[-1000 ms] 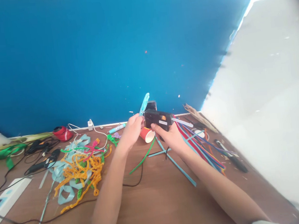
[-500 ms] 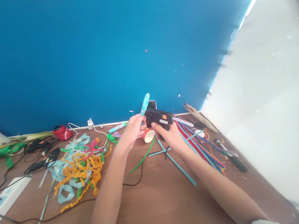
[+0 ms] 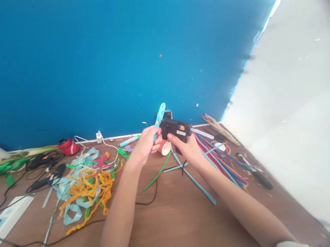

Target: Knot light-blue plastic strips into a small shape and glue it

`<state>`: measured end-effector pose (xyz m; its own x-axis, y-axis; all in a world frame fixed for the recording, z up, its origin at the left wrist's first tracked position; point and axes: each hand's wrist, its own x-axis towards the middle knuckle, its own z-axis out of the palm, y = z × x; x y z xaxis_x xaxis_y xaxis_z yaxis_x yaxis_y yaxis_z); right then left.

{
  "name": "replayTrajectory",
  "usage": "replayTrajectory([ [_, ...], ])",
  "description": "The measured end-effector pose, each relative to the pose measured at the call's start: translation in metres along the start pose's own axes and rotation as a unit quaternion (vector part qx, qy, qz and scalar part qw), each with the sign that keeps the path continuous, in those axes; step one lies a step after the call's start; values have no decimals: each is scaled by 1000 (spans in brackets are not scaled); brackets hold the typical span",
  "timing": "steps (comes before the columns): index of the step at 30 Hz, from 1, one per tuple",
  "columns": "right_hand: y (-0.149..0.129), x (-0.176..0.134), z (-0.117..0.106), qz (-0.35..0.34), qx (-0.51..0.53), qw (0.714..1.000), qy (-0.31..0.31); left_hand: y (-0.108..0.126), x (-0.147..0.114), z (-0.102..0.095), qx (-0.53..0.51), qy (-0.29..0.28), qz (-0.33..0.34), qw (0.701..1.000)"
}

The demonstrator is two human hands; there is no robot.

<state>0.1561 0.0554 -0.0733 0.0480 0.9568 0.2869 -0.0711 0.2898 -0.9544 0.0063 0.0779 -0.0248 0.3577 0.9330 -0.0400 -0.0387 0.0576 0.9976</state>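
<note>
My left hand [image 3: 147, 144] is closed on a light blue looped strip [image 3: 160, 114], which stands upright above the fingers. My right hand [image 3: 186, 146] grips a black hot glue gun [image 3: 175, 128], its nozzle end pointing left and close to the blue loop. Out of the gun's back, toward the right, sticks a whitish glue stick [image 3: 203, 133]. Whether the nozzle touches the loop I cannot tell. Below and between my hands lies a red paper cup [image 3: 165, 148] with its white inside showing. A phone [image 3: 168, 114] leans against the wall behind the gun.
Orange pipe cleaners [image 3: 91, 186] and pale blue ribbon [image 3: 72, 213] lie heaped on the left. A white power strip [image 3: 12, 220] sits at the left edge. Coloured strips [image 3: 222, 164] spread at right, beside a black-handled cutter [image 3: 261, 178]. A blue wall [image 3: 117, 65] rises behind the table.
Almost nothing differs. Both hands keep their hold on the blue loop and the glue gun in nearly the same place; the view has shifted very slightly.
</note>
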Motion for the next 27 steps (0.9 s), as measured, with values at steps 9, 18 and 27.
replayTrajectory([
  [9,0,0,2,-3,-12,1000,23,-1,1,-1,7,11,29,999],
  [18,11,7,-12,27,-69,992,99,5,-2,-11,-17,22,55,998],
  [27,41,-18,-30,161,50,978,121,9,-5,-16,-4,25,67,997],
])
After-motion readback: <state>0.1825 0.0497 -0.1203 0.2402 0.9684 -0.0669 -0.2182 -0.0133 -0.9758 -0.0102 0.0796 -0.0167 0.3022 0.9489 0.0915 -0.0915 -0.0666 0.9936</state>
